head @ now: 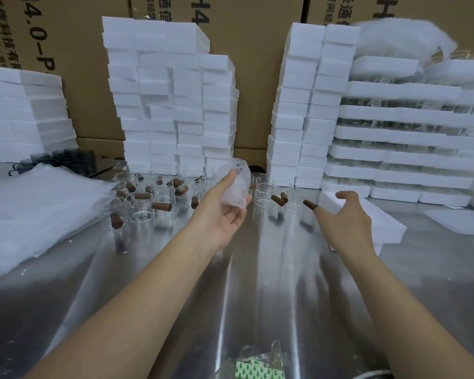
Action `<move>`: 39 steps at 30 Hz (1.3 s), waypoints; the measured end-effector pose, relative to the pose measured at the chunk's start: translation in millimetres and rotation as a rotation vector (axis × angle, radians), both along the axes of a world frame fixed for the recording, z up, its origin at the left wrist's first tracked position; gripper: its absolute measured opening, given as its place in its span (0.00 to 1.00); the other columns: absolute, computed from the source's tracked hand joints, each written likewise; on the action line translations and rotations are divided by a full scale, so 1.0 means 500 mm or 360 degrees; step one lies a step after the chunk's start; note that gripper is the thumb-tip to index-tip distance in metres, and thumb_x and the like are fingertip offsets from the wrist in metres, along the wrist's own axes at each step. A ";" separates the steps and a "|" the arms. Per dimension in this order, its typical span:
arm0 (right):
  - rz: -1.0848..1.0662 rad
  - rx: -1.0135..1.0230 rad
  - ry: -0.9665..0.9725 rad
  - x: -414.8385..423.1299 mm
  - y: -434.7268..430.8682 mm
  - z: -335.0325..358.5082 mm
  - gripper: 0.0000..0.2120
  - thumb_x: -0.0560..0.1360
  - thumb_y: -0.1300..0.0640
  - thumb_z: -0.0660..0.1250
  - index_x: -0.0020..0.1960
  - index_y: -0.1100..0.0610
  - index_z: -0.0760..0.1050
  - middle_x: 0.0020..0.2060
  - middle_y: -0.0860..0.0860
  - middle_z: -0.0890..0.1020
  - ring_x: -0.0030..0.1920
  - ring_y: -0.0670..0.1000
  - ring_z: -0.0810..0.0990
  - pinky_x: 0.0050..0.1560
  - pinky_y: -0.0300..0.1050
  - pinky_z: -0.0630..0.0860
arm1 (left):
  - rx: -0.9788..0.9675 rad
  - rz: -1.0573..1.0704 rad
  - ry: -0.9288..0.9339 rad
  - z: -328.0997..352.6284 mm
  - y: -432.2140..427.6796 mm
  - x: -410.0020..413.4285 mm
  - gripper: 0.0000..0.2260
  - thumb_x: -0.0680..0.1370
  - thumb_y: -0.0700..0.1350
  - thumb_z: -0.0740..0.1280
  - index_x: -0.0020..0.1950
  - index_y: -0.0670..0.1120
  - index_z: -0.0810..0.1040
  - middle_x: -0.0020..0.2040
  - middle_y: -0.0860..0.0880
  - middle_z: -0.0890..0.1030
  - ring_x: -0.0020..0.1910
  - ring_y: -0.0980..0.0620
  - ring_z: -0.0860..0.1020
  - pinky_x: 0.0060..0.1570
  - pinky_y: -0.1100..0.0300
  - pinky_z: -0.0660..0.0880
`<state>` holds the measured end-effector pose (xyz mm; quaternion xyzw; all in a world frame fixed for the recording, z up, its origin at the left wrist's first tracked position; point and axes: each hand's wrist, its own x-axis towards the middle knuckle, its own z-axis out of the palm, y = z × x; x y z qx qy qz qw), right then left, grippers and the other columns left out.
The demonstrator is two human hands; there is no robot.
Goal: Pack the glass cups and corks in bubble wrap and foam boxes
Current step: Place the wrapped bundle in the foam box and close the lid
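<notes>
My left hand (222,217) grips a glass cup wrapped in bubble wrap (237,184), held up over the steel table (257,291). My right hand (345,222) hovers with loosely curled fingers over a white foam box (386,228) lying on the table. It holds nothing, and its index fingertip is right beside a brown cork (310,204). Several bare glass cups (140,212) stand behind both hands, with loose corks (161,206) lying on and among them. Two more corks (279,199) rest on cups between my hands.
A pile of bubble wrap sheets (33,209) covers the table's left side. Tall stacks of foam boxes (170,99) (307,105) stand at the back, with foam trays of glassware (408,138) at right and dark cups (66,157) at left. A plastic packet (260,362) lies at the near edge.
</notes>
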<state>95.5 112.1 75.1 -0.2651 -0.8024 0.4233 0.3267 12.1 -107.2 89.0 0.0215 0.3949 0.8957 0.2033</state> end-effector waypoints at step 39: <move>0.0137 0.0502 -0.0529 -0.014 -0.022 -0.027 0.09 0.72 0.47 0.72 0.51 0.45 0.79 0.47 0.49 0.82 0.47 0.53 0.82 0.47 0.48 0.77 | -0.1883 -0.0214 0.1608 -0.042 -0.029 -0.067 0.32 0.67 0.59 0.85 0.65 0.66 0.73 0.66 0.62 0.73 0.66 0.58 0.71 0.52 0.70 0.64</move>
